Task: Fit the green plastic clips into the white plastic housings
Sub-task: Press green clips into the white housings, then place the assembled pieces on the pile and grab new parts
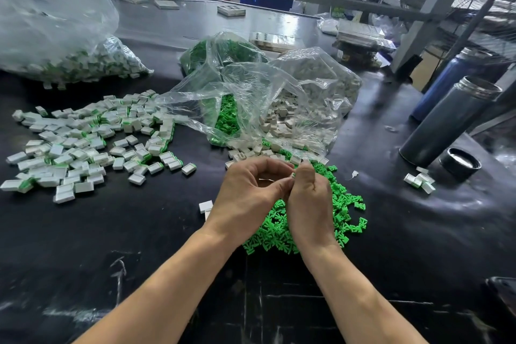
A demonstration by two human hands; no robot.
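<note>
A small white housing (292, 175) is being pinched between the left hand (248, 195) and the right hand (308, 204), both curled around it, above the loose green clips (346, 204) being spread across the black tabletop (139, 232)

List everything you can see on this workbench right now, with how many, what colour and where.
Assembled housings: many, white with green edges, spread at left.
Green clips: loose pile, green, under and right of the hands.
Open bag: one, clear, centre, holding green clips and white housings.
Large bag: one, clear, far left, holding white-and-green parts.
Flask: one, dark grey, right, uncapped.
Cap: one, black, beside the flask.
Blue bottle: one, behind the flask.
Table: one, black.
Left hand: pinches a small white part.
Right hand: grip meets the left at that part.
</note>
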